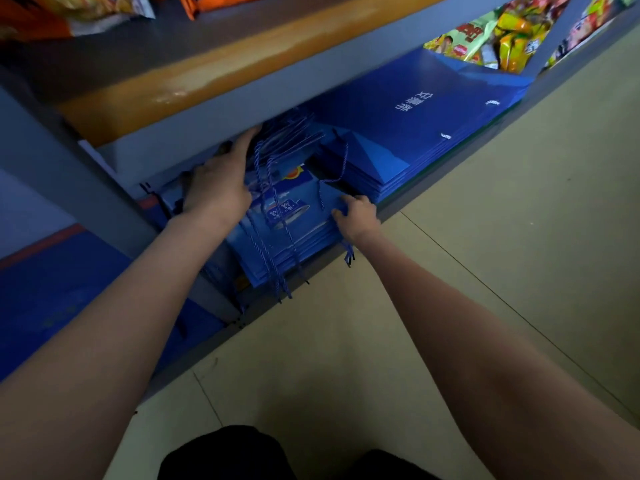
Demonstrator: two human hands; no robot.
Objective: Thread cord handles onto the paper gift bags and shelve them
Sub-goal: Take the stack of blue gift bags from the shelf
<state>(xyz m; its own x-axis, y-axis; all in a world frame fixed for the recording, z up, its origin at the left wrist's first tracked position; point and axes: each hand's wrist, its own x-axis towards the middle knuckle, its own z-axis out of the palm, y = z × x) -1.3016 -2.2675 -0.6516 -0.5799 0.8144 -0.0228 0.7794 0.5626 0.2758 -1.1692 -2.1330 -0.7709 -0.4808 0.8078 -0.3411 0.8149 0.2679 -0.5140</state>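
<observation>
From the head view, the person is reaching both bare arms into the lowest bay of a grey metal shelf (104,202), where a flat stack of glossy blue paper gift bags (294,233) is lying, part of it overhanging the shelf's front edge above the pale tiled floor (485,271). The left hand (218,185) is lying on top of the stack with straight fingers reaching back under the orange shelf beam (207,81), pressing rather than gripping. The right hand (356,216) is curling its fingers round the stack's near right corner and pinching it. Twisted blue-and-white cord handles (273,265) are trailing loose over the bags and off the front edge. A second, larger pile of plain blue folded bags (415,126) is sitting just beside it to the right, with bright snack packets (502,36) behind.

This appears to be the shelving step: the threaded bags are being seated. Next, the stack probably needs pushing fully in and squaring, with the dangling cords tucked clear.
</observation>
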